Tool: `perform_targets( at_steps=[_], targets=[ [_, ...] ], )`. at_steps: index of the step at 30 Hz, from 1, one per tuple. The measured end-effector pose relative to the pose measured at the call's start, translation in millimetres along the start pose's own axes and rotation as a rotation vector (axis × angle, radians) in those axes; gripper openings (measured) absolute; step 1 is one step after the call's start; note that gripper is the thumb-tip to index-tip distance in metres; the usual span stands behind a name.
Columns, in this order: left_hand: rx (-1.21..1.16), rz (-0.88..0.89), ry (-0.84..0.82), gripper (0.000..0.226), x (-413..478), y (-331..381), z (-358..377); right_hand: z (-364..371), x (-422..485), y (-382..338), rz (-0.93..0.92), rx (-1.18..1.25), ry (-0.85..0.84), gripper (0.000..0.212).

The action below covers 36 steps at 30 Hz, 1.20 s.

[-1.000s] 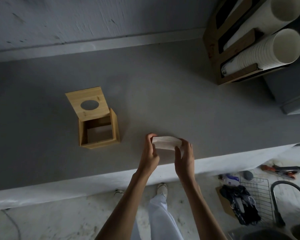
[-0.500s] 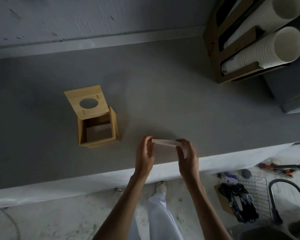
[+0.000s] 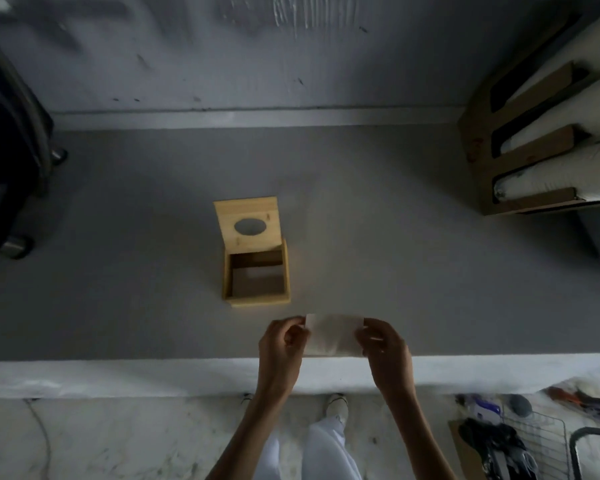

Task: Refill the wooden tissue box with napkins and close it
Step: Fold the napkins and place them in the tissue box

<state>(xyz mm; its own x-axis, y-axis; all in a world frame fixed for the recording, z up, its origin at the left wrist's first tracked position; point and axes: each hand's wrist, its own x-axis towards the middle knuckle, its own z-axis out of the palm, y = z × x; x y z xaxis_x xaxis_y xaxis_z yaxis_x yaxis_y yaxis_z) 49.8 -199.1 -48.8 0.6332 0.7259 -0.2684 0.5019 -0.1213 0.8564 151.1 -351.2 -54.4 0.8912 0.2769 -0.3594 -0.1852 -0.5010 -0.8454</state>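
Counter (image 3: pixel 395 237), grey and wide, fills the middle of the view, with a wall along its far edge and a pale front lip near the person. Most of its surface lies bare: open room on both sides of the box and between the box and the front edge. A dark object (image 3: pixel 4 161) crowds the far left end, and a cardboard rack (image 3: pixel 520 150) sits at the far right, holding three white rolls or stacks side by side. One wire basket (image 3: pixel 541 441) stands on the floor at lower right.

One wooden box (image 3: pixel 257 271) stands near the counter's middle, well apart from either end. Its lid (image 3: pixel 246 223), with one oval hole, is tipped up and back, and the square opening faces up; the inside looks dim and I cannot tell what it holds.

One stack of napkins (image 3: pixel 333 334) is held just above the counter's front edge, near the box's near-right corner but apart from it. The left hand (image 3: pixel 281 348) pinches its left end and the right hand (image 3: pixel 385 348) pinches its right end, fingers curled closed on the paper.
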Motion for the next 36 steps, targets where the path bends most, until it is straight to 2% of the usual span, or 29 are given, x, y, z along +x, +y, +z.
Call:
perform_targets(
  at_steps=[6,11,14,19,26,29,31,34,36],
  targets=[
    [-0.043,-0.157,0.084,0.012,35,22,-91,60,-2,-70,-0.063,0.019,-0.099,0.018],
    [0.078,-0.217,0.120,0.018,99,48,-125,108,29,-124,-0.156,-0.121,0.000,0.018],
    [0.159,-0.243,0.045,0.016,117,46,-120,128,38,-130,-0.152,-0.268,0.051,0.018],
    [0.306,-0.170,-0.005,0.006,117,44,-110,138,39,-136,-0.256,-0.530,0.040,0.011],
    [0.483,-0.088,-0.044,0.044,116,41,-106,151,37,-138,-0.349,-0.786,-0.042,0.015],
    [0.626,0.003,-0.051,0.056,114,35,-102,153,34,-137,-0.363,-0.873,-0.077,0.036],
    [0.746,0.026,-0.050,0.060,110,29,-101,153,32,-131,-0.372,-0.905,-0.026,0.048],
    [0.822,0.093,0.023,0.061,99,18,-102,147,35,-121,-0.390,-0.851,0.042,0.038],
    [0.809,0.215,0.044,0.046,96,13,-105,140,35,-116,-0.511,-0.794,0.047,0.027]
  ],
)
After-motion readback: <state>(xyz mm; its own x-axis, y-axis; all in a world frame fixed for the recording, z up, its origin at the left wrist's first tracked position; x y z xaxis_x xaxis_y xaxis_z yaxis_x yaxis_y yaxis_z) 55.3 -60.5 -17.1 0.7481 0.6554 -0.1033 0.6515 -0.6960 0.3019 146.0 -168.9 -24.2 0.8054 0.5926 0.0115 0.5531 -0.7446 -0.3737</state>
